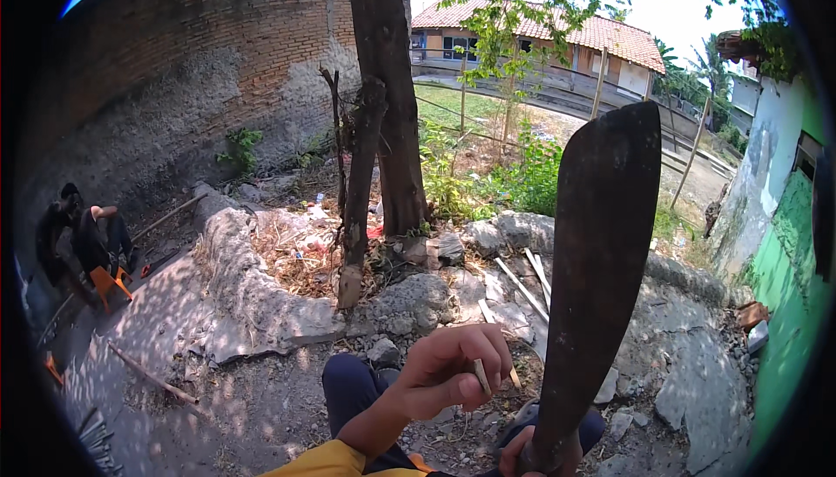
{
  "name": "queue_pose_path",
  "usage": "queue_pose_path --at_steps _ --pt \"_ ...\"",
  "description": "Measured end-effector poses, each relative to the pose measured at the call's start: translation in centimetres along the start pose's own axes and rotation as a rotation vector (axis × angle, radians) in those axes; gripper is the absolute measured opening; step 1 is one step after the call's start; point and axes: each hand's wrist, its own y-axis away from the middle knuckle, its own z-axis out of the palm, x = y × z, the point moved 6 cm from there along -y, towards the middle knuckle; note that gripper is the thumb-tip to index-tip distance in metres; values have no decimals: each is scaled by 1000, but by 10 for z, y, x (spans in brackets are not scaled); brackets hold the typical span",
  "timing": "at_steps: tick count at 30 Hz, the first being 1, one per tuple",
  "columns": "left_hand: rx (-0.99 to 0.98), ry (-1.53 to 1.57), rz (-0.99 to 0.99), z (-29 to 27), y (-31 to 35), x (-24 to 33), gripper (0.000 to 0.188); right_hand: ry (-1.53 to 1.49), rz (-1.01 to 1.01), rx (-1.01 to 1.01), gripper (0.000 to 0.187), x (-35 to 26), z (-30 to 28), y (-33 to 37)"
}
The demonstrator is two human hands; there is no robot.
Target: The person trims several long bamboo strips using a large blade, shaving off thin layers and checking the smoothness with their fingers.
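Note:
In my right hand (570, 455) is a machete (605, 216), gripped low at its handle. Its broad dark blade stands upright, with the rounded, slanted tip at the top. My left hand (453, 368) is raised just left of the blade, fingers curled and pinching a short thin strip of pale wood (482, 377). Only one end of that strip shows; the rest is hidden in the fingers. Blade and left hand are apart. Below them are my bent knees in dark trousers (353, 390).
Several pale sticks (522, 290) lie on broken concrete ahead. A tree trunk (383, 111) rises behind a low rough kerb (261, 303). Two people (87, 233) sit at far left by an orange chair (109, 287). A stick (152, 374) lies on the ground at left; a green wall (788, 303) stands right.

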Motion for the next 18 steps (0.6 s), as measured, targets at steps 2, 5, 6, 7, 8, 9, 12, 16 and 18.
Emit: queue_pose_path --at_steps 2,5,6,7,8,9,12,16,18 --pt "-31 -4 45 -2 -2 -1 28 -5 1 -45 84 1 6 -4" --pt "1 8 116 5 -5 5 36 87 -63 -76 79 1 1 -6" --pt "64 24 139 5 -6 6 45 169 -88 -118 77 2 -1 -5" --pt "62 26 142 3 -5 2 45 173 -89 -117 77 5 -3 -2" --pt "112 -135 229 -2 -2 3 51 164 -124 -80 76 5 -4 -1" --pt "162 -297 316 -3 0 5 57 154 -159 -44 76 3 -5 -1" --pt "276 -239 353 8 -1 10 38 87 -123 -20 76 1 -2 0" --pt "128 -619 352 -4 -5 10 29 121 -63 -50 79 7 -8 -2" --pt "36 -438 149 2 -6 2 20 69 -63 -16 78 2 -3 0"
